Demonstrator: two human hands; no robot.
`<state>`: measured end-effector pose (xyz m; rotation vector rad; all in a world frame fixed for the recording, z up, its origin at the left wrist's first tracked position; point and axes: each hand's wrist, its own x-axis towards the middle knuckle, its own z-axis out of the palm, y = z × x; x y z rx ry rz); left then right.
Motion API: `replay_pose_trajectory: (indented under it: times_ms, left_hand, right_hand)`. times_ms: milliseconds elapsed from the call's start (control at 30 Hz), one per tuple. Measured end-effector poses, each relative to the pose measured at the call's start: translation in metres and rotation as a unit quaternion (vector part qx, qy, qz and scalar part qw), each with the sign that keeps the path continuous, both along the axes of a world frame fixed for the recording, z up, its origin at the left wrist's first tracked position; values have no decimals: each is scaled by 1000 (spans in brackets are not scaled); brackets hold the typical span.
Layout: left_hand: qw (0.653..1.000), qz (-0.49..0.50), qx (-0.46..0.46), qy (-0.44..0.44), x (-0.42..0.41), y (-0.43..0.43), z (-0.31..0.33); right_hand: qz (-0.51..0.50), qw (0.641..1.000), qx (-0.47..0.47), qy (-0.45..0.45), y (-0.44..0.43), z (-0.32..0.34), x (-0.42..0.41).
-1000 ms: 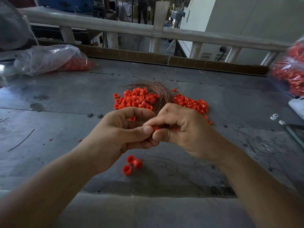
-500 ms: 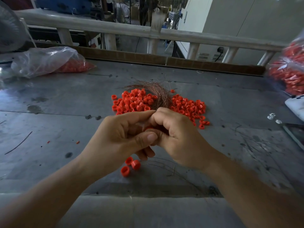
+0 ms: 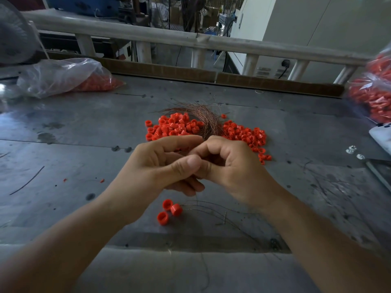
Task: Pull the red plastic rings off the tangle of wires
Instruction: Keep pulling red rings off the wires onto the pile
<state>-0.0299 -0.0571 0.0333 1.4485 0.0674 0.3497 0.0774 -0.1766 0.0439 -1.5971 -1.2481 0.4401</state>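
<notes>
The left hand [image 3: 156, 166] curls its fingers. Three loose rings [image 3: 169, 210] lie just below those fingers. The tangle of wires [image 3: 204, 119] sits just past the fingertips, with red rings [image 3: 175, 127] heaped on both sides. The right hand [image 3: 232, 163] curls too, touching the left. I cannot tell what they pinch.

Left hand [image 3: 156, 166] and right hand [image 3: 230, 163] pressed together, fingers curled inward, both forearms angled in

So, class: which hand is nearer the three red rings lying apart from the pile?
Left. The left hand hovers just beyond the three loose rings; the right hand is farther, off to their right.
</notes>
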Motion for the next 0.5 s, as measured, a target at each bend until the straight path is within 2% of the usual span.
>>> replay_pose_trajectory:
  times_ms: [133, 300, 500]
  left_hand:
    - [998, -10, -62, 9, 1, 5, 2]
    - [991, 30, -130, -20, 4, 6, 4]
    - [985, 21, -165, -35, 4, 7, 4]
  right_hand:
    - [19, 998, 8, 61, -2, 2, 3]
    - [10, 993, -36, 111, -6, 6, 14]
    - [24, 993, -67, 96, -7, 6, 14]
